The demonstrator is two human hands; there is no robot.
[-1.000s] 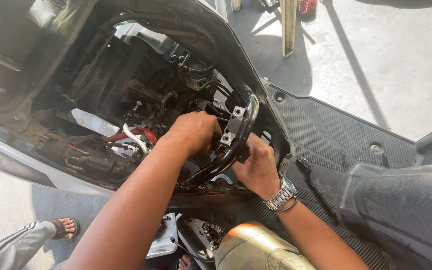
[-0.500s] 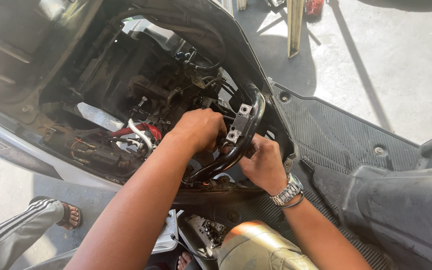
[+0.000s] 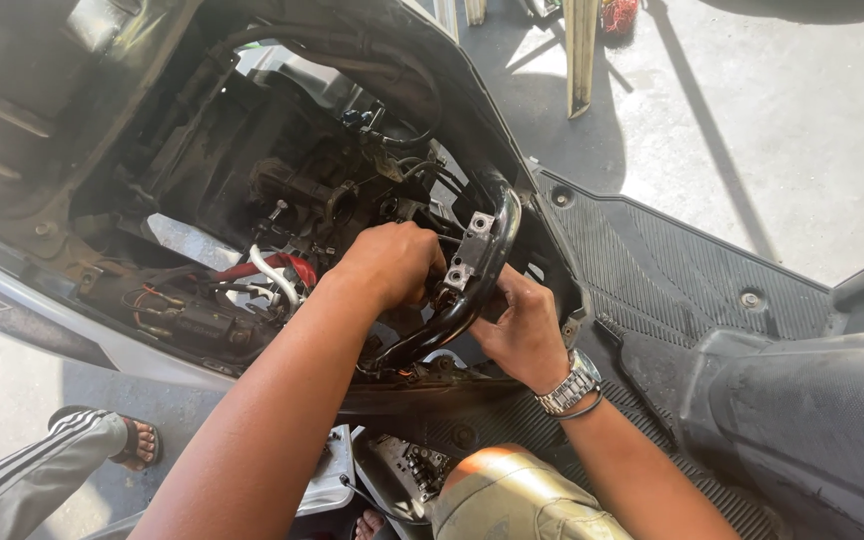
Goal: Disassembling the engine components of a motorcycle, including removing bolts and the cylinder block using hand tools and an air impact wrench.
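Left hand (image 3: 392,262), right hand (image 3: 524,330): both grip one black bracket (image 3: 472,275).

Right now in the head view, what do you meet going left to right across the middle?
Sandalled foot → red cable → left hand → curved black frame tube → right hand → metal wristwatch → ribbed black footboard.

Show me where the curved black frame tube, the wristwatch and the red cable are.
Curved black frame tube (image 3: 490,262): head view, on its upper bend beside the metal bracket.
Wristwatch (image 3: 570,383): head view, on the metal band around the right wrist.
Red cable (image 3: 287,266): head view, on its arched top, left of the left hand.
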